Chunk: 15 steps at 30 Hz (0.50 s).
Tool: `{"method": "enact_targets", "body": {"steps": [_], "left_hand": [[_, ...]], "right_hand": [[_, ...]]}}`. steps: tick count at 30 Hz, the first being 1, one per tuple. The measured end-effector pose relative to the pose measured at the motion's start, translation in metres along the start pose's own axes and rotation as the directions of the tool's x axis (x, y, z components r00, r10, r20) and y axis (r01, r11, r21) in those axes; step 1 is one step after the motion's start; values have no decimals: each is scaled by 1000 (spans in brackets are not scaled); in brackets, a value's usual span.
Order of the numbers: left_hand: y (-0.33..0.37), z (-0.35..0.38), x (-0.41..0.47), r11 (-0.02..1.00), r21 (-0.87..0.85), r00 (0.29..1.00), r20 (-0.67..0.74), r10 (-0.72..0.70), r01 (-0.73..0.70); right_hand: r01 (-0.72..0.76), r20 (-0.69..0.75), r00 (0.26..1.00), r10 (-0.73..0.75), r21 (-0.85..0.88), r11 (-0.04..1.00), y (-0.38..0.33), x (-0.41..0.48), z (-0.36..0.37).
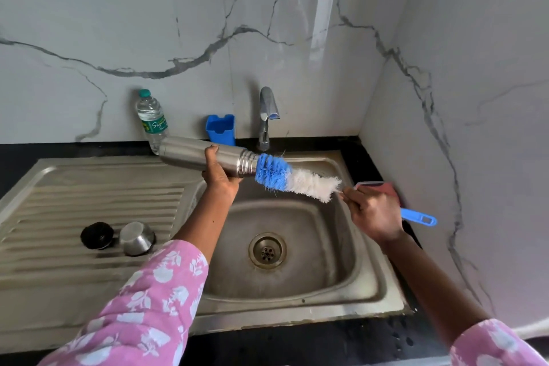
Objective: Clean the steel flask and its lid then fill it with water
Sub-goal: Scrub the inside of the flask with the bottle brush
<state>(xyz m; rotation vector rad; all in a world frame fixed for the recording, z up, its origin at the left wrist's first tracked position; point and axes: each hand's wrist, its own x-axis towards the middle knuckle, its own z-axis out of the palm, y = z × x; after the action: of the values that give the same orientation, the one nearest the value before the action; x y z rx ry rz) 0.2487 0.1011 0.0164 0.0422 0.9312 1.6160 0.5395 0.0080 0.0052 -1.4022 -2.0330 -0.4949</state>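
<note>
Sink basin (297, 282) open below, tap (266, 116) behind, caps (117, 238) on drainboard (74, 193).

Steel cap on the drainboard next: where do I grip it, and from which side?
Come from above and pinch the steel cap across its round wall; it seems to sit mouth-down, hiding its rim. The black stopper crowds its left.

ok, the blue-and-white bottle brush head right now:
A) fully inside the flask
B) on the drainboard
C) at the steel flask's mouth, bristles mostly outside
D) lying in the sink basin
C: the blue-and-white bristle bottle brush has its blue end at the open mouth of the steel flask with the white bristles outside. The right hand grips its handle and the left hand holds the flask.
</note>
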Motion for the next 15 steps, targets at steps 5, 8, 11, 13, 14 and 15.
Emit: {"method": "enact_targets", "body": {"steps": [5, 8, 11, 13, 14, 15], "left_hand": [[-17, -2, 6, 999, 34, 1000, -3, 15, -15], [-20, -1, 8, 1000, 27, 1000, 8, -11, 11], [-22, -8, 11, 998, 47, 998, 49, -36, 34], [-21, -10, 11, 997, 55, 994, 94, -57, 52], [-22, -11, 12, 997, 52, 991, 112, -69, 63], [-23, -12, 12, 996, 48, 989, 126, -83, 78]], "right_hand": [[-503, 618, 721, 314, 155, 850, -22, 37, -11], [-827, 830, 458, 320, 266, 495, -27, 51, -12], [-979, 976, 147, 161, 120, 165, -29, 54, -9], [-1000, 1000, -5, 17, -5, 7, -29, 56, -5], [-997, 998, -43, -34, -45, -57, -30, 58, -4], [-991, 995, -66, -69, -73, -112, -32, 59, -2]]}}
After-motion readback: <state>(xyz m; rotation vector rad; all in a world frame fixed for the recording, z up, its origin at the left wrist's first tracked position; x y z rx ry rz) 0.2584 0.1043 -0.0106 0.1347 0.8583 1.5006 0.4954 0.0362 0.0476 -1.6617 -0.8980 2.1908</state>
